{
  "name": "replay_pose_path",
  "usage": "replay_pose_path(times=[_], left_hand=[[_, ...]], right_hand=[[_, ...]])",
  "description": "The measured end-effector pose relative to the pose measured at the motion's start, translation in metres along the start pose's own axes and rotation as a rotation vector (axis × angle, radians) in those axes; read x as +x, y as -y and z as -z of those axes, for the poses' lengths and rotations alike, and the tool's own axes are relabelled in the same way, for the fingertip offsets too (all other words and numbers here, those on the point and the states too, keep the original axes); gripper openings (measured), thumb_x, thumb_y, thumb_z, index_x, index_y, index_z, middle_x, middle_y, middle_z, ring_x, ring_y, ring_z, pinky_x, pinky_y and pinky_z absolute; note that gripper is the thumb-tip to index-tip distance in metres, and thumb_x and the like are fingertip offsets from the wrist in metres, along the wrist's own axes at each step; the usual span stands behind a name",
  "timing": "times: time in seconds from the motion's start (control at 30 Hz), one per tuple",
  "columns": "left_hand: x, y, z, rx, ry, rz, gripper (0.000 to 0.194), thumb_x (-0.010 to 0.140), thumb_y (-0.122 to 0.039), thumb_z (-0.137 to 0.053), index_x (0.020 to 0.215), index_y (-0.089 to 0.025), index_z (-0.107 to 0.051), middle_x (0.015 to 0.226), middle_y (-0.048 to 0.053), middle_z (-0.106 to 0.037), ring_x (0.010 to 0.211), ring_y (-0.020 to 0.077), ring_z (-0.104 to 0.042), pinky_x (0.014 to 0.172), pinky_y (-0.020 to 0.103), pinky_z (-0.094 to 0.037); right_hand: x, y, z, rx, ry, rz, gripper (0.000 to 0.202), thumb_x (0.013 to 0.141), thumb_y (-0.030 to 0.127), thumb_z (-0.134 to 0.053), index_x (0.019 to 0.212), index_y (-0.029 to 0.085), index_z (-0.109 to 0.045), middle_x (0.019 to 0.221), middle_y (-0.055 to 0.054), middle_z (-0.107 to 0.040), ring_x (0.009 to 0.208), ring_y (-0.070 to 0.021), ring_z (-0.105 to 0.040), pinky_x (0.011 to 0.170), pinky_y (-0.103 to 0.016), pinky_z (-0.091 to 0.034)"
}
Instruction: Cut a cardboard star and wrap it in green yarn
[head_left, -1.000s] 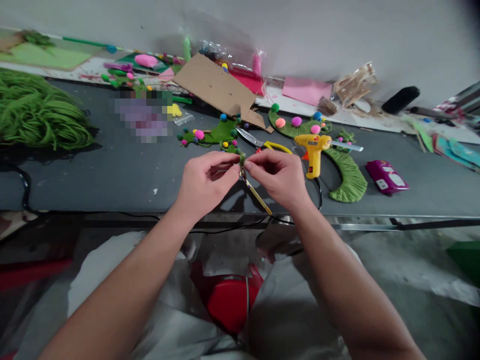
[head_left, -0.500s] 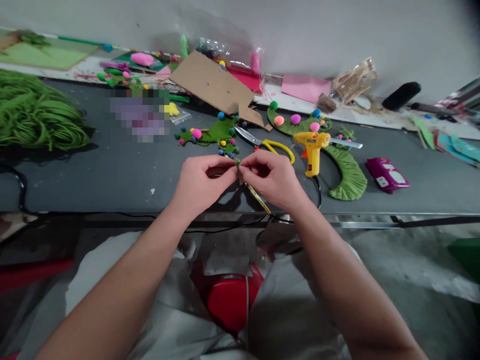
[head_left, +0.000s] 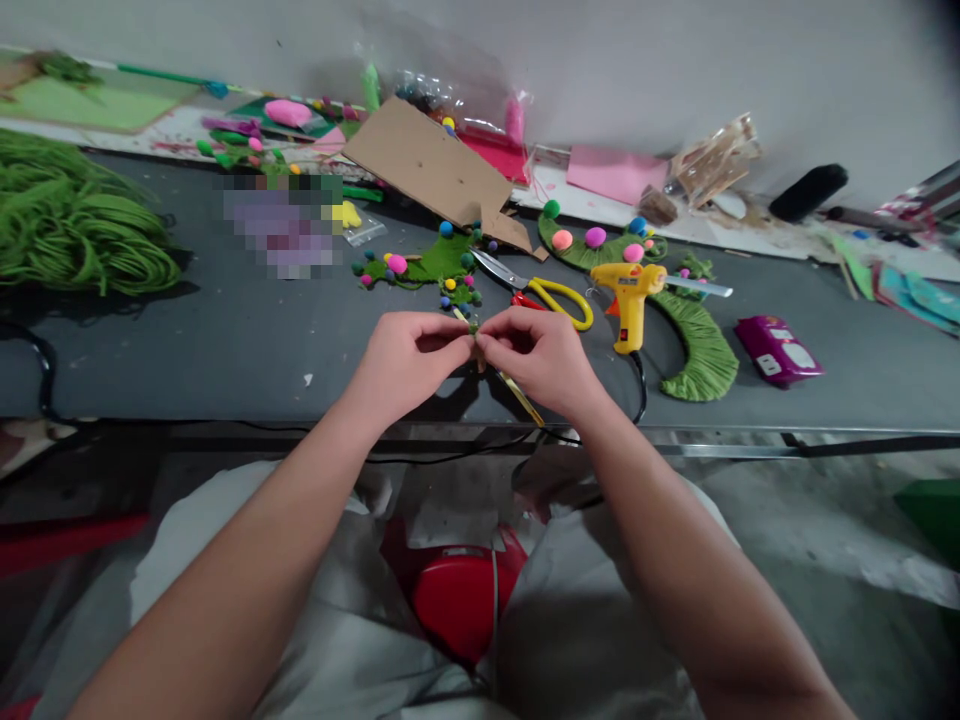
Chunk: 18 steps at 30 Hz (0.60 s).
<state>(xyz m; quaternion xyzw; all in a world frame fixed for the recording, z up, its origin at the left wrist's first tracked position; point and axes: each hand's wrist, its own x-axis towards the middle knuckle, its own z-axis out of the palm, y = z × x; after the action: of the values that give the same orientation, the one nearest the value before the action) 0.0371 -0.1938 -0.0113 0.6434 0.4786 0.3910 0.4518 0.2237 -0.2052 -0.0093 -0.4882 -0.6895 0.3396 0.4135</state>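
My left hand (head_left: 409, 360) and my right hand (head_left: 540, 358) meet above the table's front part, fingertips pinched together. Between them is a small green piece (head_left: 473, 328) with a brownish bit below it; the fingers cover most of it, so its kind cannot be made out. Under the hands lies a thin yellow stick (head_left: 523, 400), partly hidden. Just beyond are scissors (head_left: 559, 300) with yellow and red handles, blades apart. A green felt piece (head_left: 439, 262) with coloured pompoms lies behind the hands. To the right, a yellow glue gun (head_left: 630, 310) rests near a green yarn-wrapped crescent (head_left: 705, 350).
A heap of green yarn (head_left: 82, 225) fills the table's left end. Brown cardboard (head_left: 431, 165) leans at the back, near another pompom-trimmed green crescent (head_left: 574, 250). A purple packet (head_left: 778, 350) lies at right. The glue gun's black cord (head_left: 642, 385) runs over the front edge.
The view has shifted slightly. Both hands stay pinched together in nearly the same place, with a small change in finger position around the green piece.
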Motion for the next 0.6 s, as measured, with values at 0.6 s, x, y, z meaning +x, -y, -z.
replay_pose_path(times=[0.6], left_hand=[[0.0034, 0.0059, 0.0087, 0.446, 0.017, -0.362, 0.018, 0.09, -0.032, -0.066, 0.091, -0.017, -0.077, 0.089, 0.005, -0.076, 0.076, 0.0167, -0.066, 0.069, 0.027, -0.049]], right_hand=[[0.0029, -0.0064, 0.0032, -0.013, 0.113, 0.031, 0.013, 0.092, 0.027, -0.062, 0.091, 0.016, -0.069, 0.077, -0.001, -0.064, 0.067, -0.012, -0.052, 0.061, -0.026, -0.043]])
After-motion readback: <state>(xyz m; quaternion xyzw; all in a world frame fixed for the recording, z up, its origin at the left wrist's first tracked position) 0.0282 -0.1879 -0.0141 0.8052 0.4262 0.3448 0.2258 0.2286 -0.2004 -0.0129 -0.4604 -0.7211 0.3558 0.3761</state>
